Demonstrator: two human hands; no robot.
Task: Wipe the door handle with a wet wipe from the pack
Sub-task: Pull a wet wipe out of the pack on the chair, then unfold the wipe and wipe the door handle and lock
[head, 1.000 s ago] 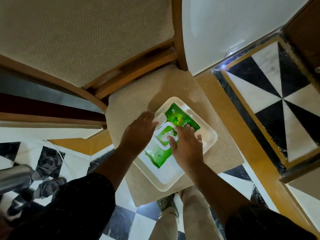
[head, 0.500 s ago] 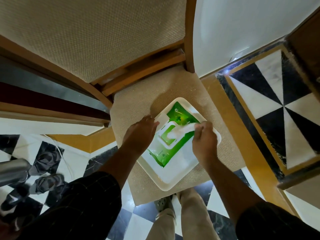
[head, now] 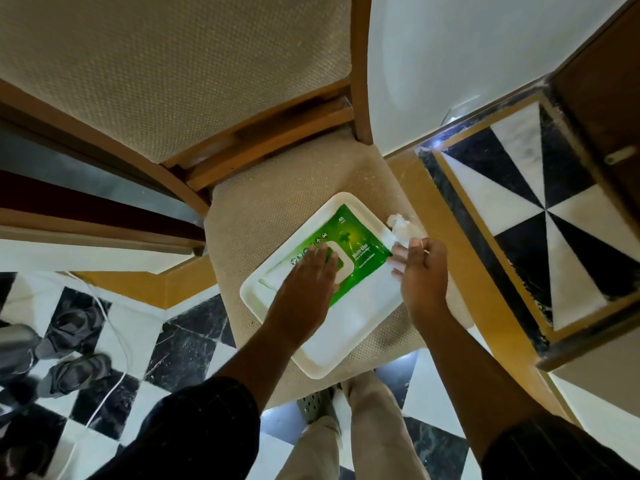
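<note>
A green wet wipe pack (head: 360, 252) lies on a white tray (head: 349, 327) that rests on a beige chair seat (head: 277, 206). My left hand (head: 308, 282) lies flat on the pack's white flap, fingers spread. My right hand (head: 420, 271) is at the tray's right edge, pinching a crumpled white wet wipe (head: 403, 228) that sticks up beyond the fingers, clear of the pack. The door handle is not in view.
The chair's padded backrest (head: 173, 64) and wooden frame fill the upper left. A dark wooden door edge (head: 602, 109) stands at the far right. Dark shoes (head: 74, 372) and a white cable (head: 114, 341) lie on the chequered floor at left. My feet show below the chair.
My right hand has pulled the wipe out of the pack and carried it right, off the pack. My left hand has slid onto the flap and pressed it down.
</note>
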